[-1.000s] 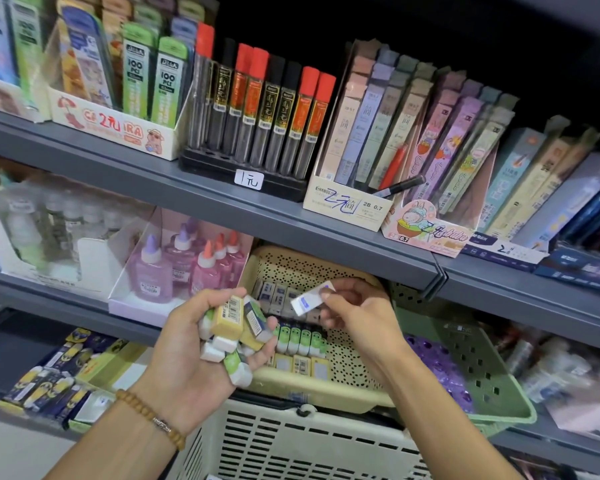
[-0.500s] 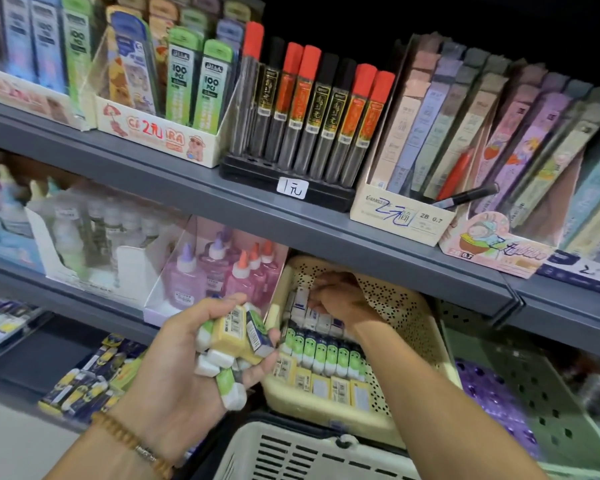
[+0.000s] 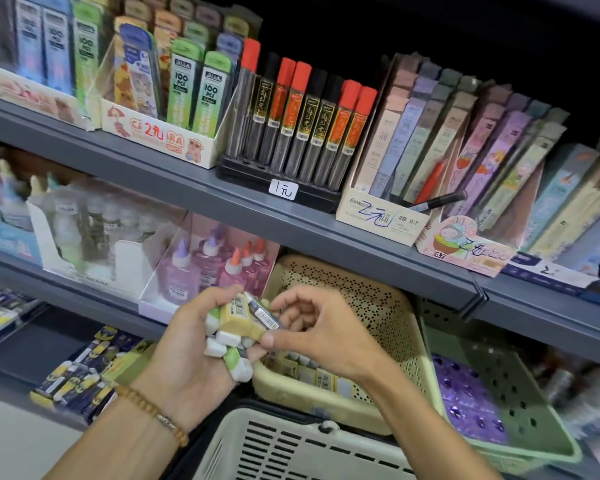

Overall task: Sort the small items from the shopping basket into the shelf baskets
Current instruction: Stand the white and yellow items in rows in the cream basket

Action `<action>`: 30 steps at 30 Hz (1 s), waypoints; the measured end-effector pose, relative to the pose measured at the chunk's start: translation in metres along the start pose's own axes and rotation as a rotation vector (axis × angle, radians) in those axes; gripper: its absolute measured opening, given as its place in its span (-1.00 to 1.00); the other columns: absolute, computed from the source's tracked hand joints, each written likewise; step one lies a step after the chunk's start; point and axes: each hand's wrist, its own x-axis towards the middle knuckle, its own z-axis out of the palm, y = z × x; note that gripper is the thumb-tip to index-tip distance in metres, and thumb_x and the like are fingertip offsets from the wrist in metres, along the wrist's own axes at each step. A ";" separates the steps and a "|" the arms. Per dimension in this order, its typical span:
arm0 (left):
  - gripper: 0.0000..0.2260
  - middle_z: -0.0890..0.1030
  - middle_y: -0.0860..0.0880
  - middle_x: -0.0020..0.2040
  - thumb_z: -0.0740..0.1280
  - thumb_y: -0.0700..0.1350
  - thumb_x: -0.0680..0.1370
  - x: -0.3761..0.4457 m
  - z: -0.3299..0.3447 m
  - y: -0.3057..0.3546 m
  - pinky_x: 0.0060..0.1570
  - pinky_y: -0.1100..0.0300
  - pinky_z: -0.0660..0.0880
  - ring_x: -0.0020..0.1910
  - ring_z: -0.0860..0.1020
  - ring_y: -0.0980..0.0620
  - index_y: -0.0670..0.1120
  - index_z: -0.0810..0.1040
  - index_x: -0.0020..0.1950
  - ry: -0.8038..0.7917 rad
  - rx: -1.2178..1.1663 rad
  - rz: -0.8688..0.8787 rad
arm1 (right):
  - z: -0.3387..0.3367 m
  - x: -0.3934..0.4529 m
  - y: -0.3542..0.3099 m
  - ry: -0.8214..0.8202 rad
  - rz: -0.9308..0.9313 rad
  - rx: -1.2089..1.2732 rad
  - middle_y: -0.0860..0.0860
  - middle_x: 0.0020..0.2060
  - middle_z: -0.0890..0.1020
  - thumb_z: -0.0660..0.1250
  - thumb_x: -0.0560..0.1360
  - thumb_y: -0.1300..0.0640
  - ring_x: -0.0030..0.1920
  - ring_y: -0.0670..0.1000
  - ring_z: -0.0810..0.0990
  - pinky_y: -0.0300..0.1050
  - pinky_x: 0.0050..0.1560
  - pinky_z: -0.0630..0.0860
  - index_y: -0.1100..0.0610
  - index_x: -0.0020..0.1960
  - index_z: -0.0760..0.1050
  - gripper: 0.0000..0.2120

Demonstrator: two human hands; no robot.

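Note:
My left hand [image 3: 184, 355] holds a bunch of small erasers [image 3: 238, 332], some yellow, some white with green sleeves. My right hand [image 3: 321, 329] has its thumb and fingers pinched on the yellow eraser at the top of that bunch. Both hands hover in front of the cream perforated shelf basket [image 3: 388, 327], where rows of erasers [image 3: 312, 372] lie at the bottom. The white shopping basket [image 3: 291, 448] is below my arms; what lies in it is hidden.
A green shelf basket [image 3: 520, 410] with purple items sits right of the cream one. Glue bottles [image 3: 219, 268] stand in a box to the left. The grey shelf [image 3: 291, 216] above carries lead tubes and pencil-lead boxes. Packs lie on the lower left shelf.
My right hand has come out of the cream basket, without the blue-and-white eraser it held a second ago, and now pinches a yellow eraser in my left hand. The view shifted left.

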 end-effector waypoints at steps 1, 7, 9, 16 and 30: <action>-0.82 0.64 -0.34 -0.07 0.36 -0.15 0.37 -0.001 0.002 -0.001 -0.03 -0.05 0.61 0.01 0.64 -0.31 -0.21 0.68 -0.36 -0.006 0.008 -0.008 | -0.001 -0.001 0.000 -0.005 -0.003 -0.009 -0.02 -0.27 0.61 0.60 0.32 0.19 -0.31 -0.09 0.51 -0.28 -0.29 0.48 0.07 0.00 0.62 -0.71; -0.81 0.64 -0.31 0.01 0.36 -0.18 0.35 0.002 0.006 0.001 -0.06 -0.20 0.58 0.03 0.64 -0.30 -0.17 0.56 -0.06 0.056 0.041 -0.007 | -0.024 -0.005 0.002 0.183 0.085 0.190 0.02 -0.34 0.66 0.44 0.49 0.11 -0.36 -0.04 0.56 -0.20 -0.29 0.53 0.08 -0.02 0.66 -0.91; -0.79 0.62 -0.24 -0.06 0.37 -0.18 0.34 0.003 0.006 0.000 -0.10 -0.19 0.60 -0.01 0.66 -0.29 -0.16 0.54 -0.05 0.073 0.042 0.002 | -0.037 -0.004 0.011 0.391 0.192 0.172 -0.01 -0.43 0.60 0.42 0.49 -0.02 -0.42 -0.06 0.52 -0.24 -0.32 0.50 0.10 -0.06 0.65 -0.82; -0.78 0.64 -0.18 -0.12 0.38 -0.17 0.36 0.005 -0.001 0.003 -0.08 -0.21 0.59 0.00 0.66 -0.29 -0.15 0.55 -0.02 0.104 0.081 0.038 | -0.053 0.001 0.053 0.433 0.410 0.123 0.10 -0.42 0.65 0.39 0.54 0.14 -0.49 -0.07 0.56 -0.30 -0.40 0.54 0.25 0.01 0.61 -0.83; -0.67 0.61 -0.21 0.03 0.39 -0.17 0.32 0.004 -0.001 -0.009 -0.11 -0.19 0.60 -0.02 0.66 -0.30 -0.12 0.50 0.07 0.058 0.104 -0.017 | -0.075 -0.008 0.078 0.429 0.564 -0.157 -0.02 -0.48 0.63 0.46 0.49 0.10 -0.57 -0.16 0.52 -0.32 -0.44 0.52 0.08 -0.09 0.59 -0.93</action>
